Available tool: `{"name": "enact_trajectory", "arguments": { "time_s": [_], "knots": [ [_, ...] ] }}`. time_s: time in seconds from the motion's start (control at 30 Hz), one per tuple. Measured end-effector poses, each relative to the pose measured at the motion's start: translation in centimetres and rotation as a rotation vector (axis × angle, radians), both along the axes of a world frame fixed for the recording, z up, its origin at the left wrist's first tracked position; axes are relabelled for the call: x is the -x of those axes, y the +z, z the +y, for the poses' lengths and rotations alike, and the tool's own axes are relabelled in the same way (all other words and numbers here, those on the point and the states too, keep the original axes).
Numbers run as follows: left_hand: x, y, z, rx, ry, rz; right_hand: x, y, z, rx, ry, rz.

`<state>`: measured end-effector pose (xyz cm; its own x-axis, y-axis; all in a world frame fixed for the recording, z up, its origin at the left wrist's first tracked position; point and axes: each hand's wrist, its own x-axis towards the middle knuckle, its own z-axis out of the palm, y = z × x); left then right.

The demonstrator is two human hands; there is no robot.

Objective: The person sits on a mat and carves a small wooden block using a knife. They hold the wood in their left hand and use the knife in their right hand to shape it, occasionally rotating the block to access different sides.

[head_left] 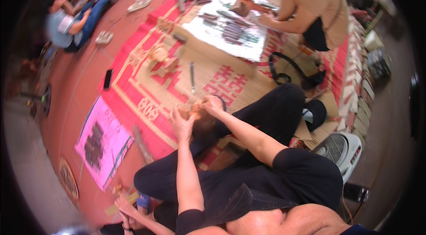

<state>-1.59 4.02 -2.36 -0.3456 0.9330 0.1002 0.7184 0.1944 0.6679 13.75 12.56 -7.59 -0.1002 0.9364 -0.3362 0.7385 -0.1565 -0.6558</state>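
I sit cross-legged on a red and tan woven mat point(171, 102). In front of my shins, a small orange-brown piece, apparently wood point(195, 112), is held between my two hands. My left hand point(181, 125) grips its left side, fingers bent around it. From the right, my right hand point(212, 105) closes on the same piece; the fingers partly hide its shape. Just beyond them a slim dark tool with a pale end point(192, 77) lies on the mat. Farther off sits a pale carved wooden piece point(159, 53).
Another person point(317, 8) works at far right beside a white sheet point(199, 28) with dark bars. A pink sheet point(111, 135) bears dark pieces at left. Near my right knee are a black strap point(288, 59), a cap point(316, 114) and a fan point(348, 153).
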Motion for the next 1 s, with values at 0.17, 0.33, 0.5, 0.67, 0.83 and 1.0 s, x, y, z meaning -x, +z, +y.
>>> {"name": "enact_trajectory", "arguments": {
  "time_s": [0.17, 0.33, 0.5, 0.67, 0.83, 1.0],
  "knots": [
    [-0.2, 1.2, 0.5, -0.001, 0.007, 0.033, 0.3, -1.5, 0.3, -0.037, 0.017, -0.049],
    [-0.3, 1.1, 0.3, -0.001, 0.036, 0.004, 0.3, -2.4, 1.2, -0.104, -0.072, -0.087],
    [-0.4, 0.5, 0.0, -0.015, 0.053, 0.014, -0.2, -0.1, -0.9, -0.117, 0.088, 0.003],
    [-0.7, 1.2, 0.6, 0.020, 0.035, 0.017, 0.3, -3.7, 0.4, -0.282, -0.029, -0.085],
    [-0.4, 0.8, 0.1, -0.027, 0.040, 0.019, 0.3, -2.4, 1.5, -0.220, 0.015, -0.083],
    [-0.4, 1.2, 0.4, 0.006, 0.049, -0.021, -0.4, -0.6, -0.9, -0.313, 0.167, -0.088]
  ]
}}
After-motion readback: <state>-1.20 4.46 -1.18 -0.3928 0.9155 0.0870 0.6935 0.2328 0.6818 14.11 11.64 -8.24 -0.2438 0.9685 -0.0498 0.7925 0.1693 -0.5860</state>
